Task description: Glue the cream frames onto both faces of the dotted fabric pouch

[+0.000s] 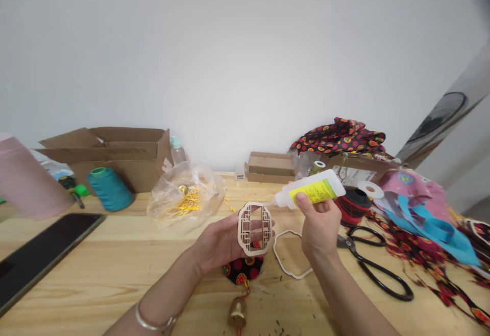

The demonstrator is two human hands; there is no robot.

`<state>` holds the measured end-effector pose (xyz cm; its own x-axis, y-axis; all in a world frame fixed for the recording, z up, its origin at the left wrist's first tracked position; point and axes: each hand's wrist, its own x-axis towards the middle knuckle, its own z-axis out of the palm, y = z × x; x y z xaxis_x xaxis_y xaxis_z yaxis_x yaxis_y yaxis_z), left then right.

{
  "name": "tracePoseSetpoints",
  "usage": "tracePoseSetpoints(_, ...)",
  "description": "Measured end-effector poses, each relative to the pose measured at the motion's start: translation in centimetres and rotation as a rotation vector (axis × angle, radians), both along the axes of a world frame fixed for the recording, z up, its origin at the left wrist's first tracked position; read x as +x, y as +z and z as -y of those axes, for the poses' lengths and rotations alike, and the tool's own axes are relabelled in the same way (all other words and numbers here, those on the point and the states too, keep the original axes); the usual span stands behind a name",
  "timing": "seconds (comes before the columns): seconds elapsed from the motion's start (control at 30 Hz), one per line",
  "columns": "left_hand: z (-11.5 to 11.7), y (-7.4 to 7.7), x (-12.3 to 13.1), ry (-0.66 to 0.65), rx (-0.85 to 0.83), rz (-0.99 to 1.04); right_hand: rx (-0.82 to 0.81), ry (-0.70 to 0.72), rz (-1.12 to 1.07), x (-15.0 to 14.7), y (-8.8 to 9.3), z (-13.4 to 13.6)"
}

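Note:
My left hand [218, 241] is closed around a pale wooden lattice frame [244, 241] with a scalloped edge, holding it up towards me. In my right hand [321, 226] is a white glue bottle [281, 198] with a yellow label, tipped so its nozzle reaches the frame's upper right edge. Whether glue is coming out is too small to see. Just below the frame lies a black patterned fabric piece [243, 270], with a brass bell [238, 311] on a cord under it. A thin scalloped wooden ring [294, 274] rests on the table between my hands.
Black-handled scissors [377, 269] and fabric scraps [421, 244] lie at right, near a red and black thread spool [352, 206]. A plastic bag of yellow cords [187, 198], a teal thread cone [110, 189], a cardboard box [126, 165] and a phone [46, 254] are at left.

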<state>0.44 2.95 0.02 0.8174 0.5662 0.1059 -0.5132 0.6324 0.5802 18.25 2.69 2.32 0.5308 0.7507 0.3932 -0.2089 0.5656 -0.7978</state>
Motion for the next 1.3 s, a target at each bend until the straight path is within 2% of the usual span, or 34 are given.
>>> tracePoseSetpoints(1.3, -0.17, -0.34, -0.02, 0.007, 0.003, -0.014, -0.011, 0.000, -0.024, -0.06, 0.50, 0.09)
